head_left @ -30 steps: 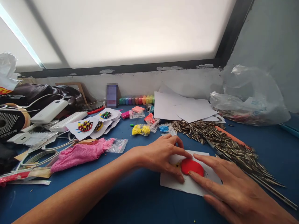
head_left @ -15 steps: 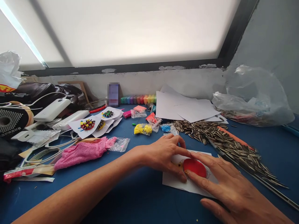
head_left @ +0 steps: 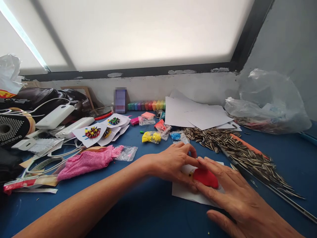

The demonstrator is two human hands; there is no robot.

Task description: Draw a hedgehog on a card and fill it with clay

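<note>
A flattened oval of red modelling clay (head_left: 206,178) lies on a small sheet of white paper (head_left: 182,192). Bits of yellow clay with dark dots show at the oval's left end. My left hand (head_left: 174,163) rests on the sheet's left part, thumb and index finger apart around that end. From the right, my right hand (head_left: 231,193) reaches over the oval with its fingers stretched out. Its fingertips lie at the red clay's upper and left edges, close to the left hand's fingertips. Part of the clay is hidden beneath the right hand.
Sunflower seeds (head_left: 242,153) are heaped at the right, near loose white papers (head_left: 188,114). Bags of yellow clay (head_left: 151,137) and blue clay (head_left: 175,136) lie beyond my hands. Decorated paper pieces (head_left: 92,133), a pink cloth (head_left: 86,162) and a white power bank (head_left: 54,116) are leftward.
My right hand has shifted slightly left, its fingertips now nearer the left hand and covering more of the red clay's left edge. The left hand has barely moved.
</note>
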